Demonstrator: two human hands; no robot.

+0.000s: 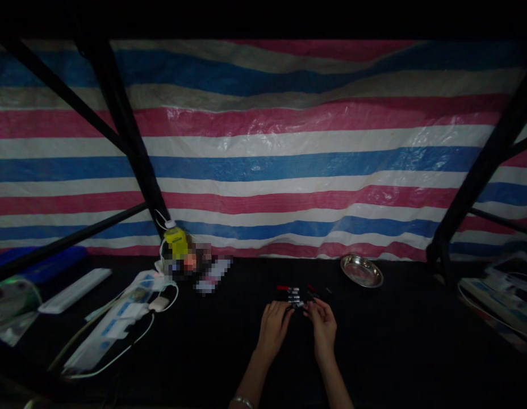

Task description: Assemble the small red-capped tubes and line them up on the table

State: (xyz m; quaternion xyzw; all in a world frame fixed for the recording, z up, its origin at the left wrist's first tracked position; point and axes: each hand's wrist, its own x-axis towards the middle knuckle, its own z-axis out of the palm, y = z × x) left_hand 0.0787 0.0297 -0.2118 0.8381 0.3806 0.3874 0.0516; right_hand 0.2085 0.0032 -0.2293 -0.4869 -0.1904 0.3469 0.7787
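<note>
My left hand (274, 326) is over the dark tabletop with its fingers bent and pressed together at a small black-and-silver tube (298, 305). The same tube reaches toward my right hand (325, 326), whose thumb and fingers pinch at its other side. Just beyond the fingertips lies a short row of slim pieces, among them a red-and-silver tube (288, 289) and a black-and-silver one (293, 298). Past my right fingers are a small red piece (312, 288) and a dark one that barely shows. Dim light hides their exact kind.
A shiny round metal dish (361, 271) stands at the back right. To the left are a bottle of yellow liquid (175, 241), a white power strip (114, 326) with cords, and a long white box (76, 291). Black frame posts (129, 136) flank a striped tarp (297, 170).
</note>
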